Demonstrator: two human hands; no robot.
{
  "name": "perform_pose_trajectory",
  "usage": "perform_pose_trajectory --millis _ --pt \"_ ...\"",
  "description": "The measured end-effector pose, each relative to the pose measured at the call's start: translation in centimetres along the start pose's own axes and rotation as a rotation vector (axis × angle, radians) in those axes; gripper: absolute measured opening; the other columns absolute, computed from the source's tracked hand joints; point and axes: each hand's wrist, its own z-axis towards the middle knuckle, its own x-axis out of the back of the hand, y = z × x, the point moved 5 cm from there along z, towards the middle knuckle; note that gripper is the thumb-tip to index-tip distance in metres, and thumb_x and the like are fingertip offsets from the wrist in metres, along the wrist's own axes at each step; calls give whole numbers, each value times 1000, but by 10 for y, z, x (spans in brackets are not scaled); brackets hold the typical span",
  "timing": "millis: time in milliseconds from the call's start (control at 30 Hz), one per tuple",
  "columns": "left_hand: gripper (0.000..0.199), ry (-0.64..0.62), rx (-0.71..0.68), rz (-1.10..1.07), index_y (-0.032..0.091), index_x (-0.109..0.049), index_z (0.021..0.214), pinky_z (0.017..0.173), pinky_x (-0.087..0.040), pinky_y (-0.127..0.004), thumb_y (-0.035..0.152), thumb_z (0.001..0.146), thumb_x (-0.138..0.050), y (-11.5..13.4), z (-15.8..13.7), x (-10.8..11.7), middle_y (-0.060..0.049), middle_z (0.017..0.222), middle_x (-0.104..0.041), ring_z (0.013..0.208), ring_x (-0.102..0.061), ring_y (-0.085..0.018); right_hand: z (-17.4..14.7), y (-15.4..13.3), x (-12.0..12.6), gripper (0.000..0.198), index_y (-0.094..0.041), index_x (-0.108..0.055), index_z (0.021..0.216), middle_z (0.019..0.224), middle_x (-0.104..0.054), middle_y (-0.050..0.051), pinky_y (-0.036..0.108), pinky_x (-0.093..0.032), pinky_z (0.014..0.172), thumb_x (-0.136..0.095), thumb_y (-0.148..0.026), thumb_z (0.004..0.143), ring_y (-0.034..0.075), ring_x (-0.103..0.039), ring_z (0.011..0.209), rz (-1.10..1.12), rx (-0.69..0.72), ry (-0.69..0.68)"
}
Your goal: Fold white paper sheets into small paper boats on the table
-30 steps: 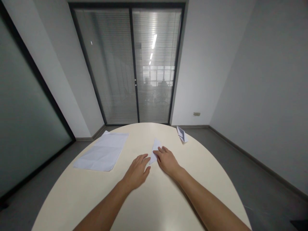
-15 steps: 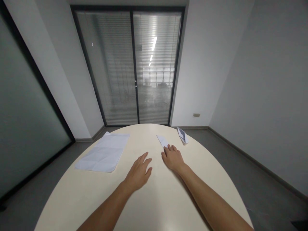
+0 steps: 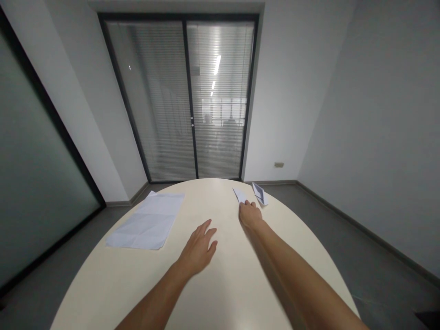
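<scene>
A small folded piece of white paper (image 3: pixel 239 195) lies near the far side of the round table, partly covered by the fingers of my right hand (image 3: pixel 250 213). Those fingers are bent over its near end, gripping or pressing it. Just right of it stands another folded paper (image 3: pixel 260 194), its flaps partly raised, close to my right fingertips. My left hand (image 3: pixel 198 247) is over the middle of the table with fingers apart, holding nothing. Several white sheets with crease lines (image 3: pixel 146 222) lie to the left of my left hand.
The cream round table (image 3: pixel 206 302) has its curved far edge close to a glass partition with blinds (image 3: pixel 220 137). Grey floor (image 3: pixel 330 229) shows beyond the table's right edge. A small socket plate (image 3: pixel 279 165) is on the back wall.
My right hand has moved away and to the right, carrying the small folded paper closer to the other folded paper. My left hand has stayed nearly in place.
</scene>
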Motion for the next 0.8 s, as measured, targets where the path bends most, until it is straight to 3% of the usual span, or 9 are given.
perform_pose_trajectory --millis 267,400,533,667,800 --pt "38 -24 4 26 18 -56 133 117 -36 -46 28 97 -47 2 5 -3 -14 154 -41 141 -40 -26 29 24 -5 41 -11 -67 120 125 -62 22 37 -47 90 -36 -6 94 30 -55 117 30 -151 89" --pt "38 -22 -1 31 17 -57 132 117 -37 -46 28 97 -47 5 7 -6 -14 153 -42 141 -41 -26 31 31 -1 42 -14 -67 120 125 -62 20 38 -47 88 -35 -5 94 30 -56 115 38 -143 151" --pt "35 40 11 70 18 -59 128 114 -40 -43 27 96 -47 7 8 -2 -13 147 -50 136 -47 -24 20 26 8 43 -13 -60 130 134 -57 19 40 -42 94 -34 -11 97 31 -47 125 40 -74 245" --pt "33 129 156 250 16 -64 120 111 -41 -43 27 96 -45 -2 8 12 -14 139 -58 129 -52 -26 6 12 10 41 -10 -61 128 132 -58 22 45 -37 98 -37 -24 98 33 -45 123 57 39 289" --pt "43 171 405 514 11 -62 128 112 -33 -52 31 93 -49 -19 0 29 -19 147 -50 136 -43 -37 -5 10 2 46 -8 -70 113 120 -64 24 46 -35 97 -37 -37 99 35 -47 118 63 41 215"
